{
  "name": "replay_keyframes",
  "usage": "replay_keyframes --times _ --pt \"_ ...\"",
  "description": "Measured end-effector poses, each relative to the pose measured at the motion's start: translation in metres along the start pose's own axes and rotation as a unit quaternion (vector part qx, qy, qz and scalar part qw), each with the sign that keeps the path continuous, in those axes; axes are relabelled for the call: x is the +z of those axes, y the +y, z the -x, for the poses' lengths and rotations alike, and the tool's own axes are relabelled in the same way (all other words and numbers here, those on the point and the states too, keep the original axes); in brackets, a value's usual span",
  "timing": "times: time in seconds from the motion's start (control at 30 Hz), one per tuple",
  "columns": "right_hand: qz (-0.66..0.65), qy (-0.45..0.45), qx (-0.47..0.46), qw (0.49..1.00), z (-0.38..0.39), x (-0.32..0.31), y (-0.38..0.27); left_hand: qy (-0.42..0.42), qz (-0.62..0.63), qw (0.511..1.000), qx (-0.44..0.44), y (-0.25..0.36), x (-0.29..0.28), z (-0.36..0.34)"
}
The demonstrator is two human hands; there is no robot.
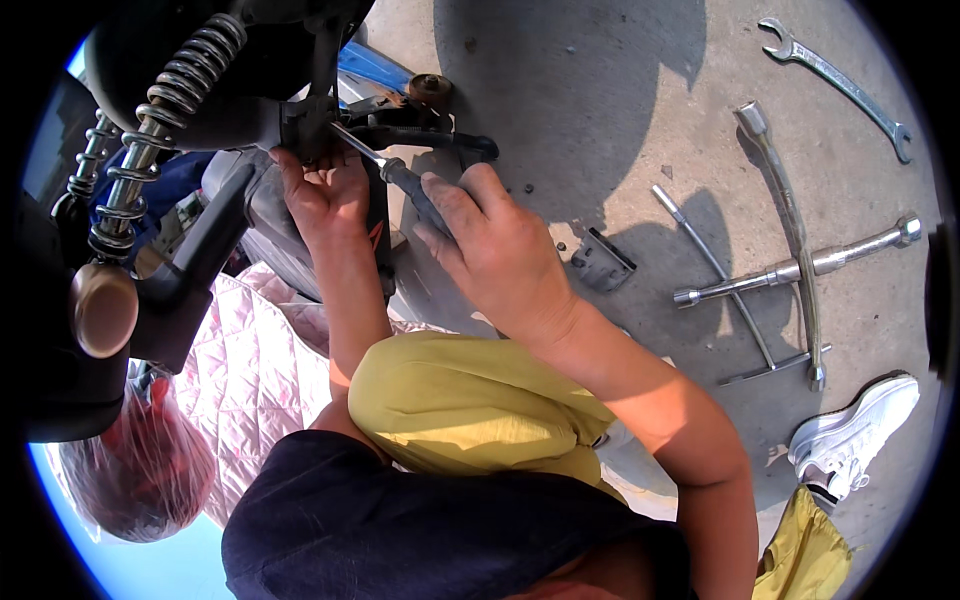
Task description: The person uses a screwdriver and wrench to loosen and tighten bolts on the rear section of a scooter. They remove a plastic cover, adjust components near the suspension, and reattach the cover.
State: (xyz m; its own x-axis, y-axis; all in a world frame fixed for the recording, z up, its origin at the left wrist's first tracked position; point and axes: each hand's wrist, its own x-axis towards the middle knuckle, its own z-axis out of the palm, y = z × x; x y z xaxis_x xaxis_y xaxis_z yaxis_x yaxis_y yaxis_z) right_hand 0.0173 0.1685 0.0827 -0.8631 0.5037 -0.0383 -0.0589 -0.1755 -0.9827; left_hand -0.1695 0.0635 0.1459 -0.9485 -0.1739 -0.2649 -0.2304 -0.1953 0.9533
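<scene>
My right hand [495, 255] grips the dark handle of a screwdriver [412, 185], whose metal shaft points up and left into the dark underside of a vehicle, at a bracket [305, 128]. My left hand [325, 195] is palm up beneath that bracket, fingers curled against it; whatever they hold is hidden. Beside it are coil-spring shock absorbers [165, 105] on the left and a curved black part [450, 142] just to the right, with a blue piece [370, 65] behind.
On the concrete at right lie an open-end wrench [840, 85], a cross wrench [750, 278], a T-handled tool [730, 280] and a small metal part [604, 262]. Quilted pink fabric [250, 380], a plastic-wrapped red object [140, 465] and my white shoe [850, 430] are lower down.
</scene>
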Motion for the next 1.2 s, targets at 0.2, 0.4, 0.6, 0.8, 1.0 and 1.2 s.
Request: replay_keyframes --times 0.2,0.4,0.6,0.8,1.0,1.2 --pt "0.011 0.007 0.003 1.000 -0.002 -0.001 0.002 -0.094 0.033 0.994 -0.045 -0.001 0.001 0.002" --pt "0.008 0.009 -0.001 1.000 -0.003 -0.002 0.005 -0.034 0.011 0.999 -0.024 -0.007 0.000 0.000" --pt "0.022 0.014 -0.007 1.000 -0.006 -0.002 0.008 -0.018 0.003 0.999 -0.027 -0.011 0.000 -0.002" --pt "-0.002 0.031 -0.037 0.999 -0.012 -0.003 0.021 -0.073 -0.008 0.997 -0.021 -0.015 -0.001 -0.003" --pt "-0.368 -0.080 0.397 0.837 -0.032 -0.015 0.036 -0.051 -0.009 0.998 -0.025 -0.018 -0.002 -0.001" --pt "-0.456 -0.065 0.445 0.768 -0.042 -0.023 0.042 -0.029 -0.034 0.999 -0.014 -0.020 -0.005 -0.002"
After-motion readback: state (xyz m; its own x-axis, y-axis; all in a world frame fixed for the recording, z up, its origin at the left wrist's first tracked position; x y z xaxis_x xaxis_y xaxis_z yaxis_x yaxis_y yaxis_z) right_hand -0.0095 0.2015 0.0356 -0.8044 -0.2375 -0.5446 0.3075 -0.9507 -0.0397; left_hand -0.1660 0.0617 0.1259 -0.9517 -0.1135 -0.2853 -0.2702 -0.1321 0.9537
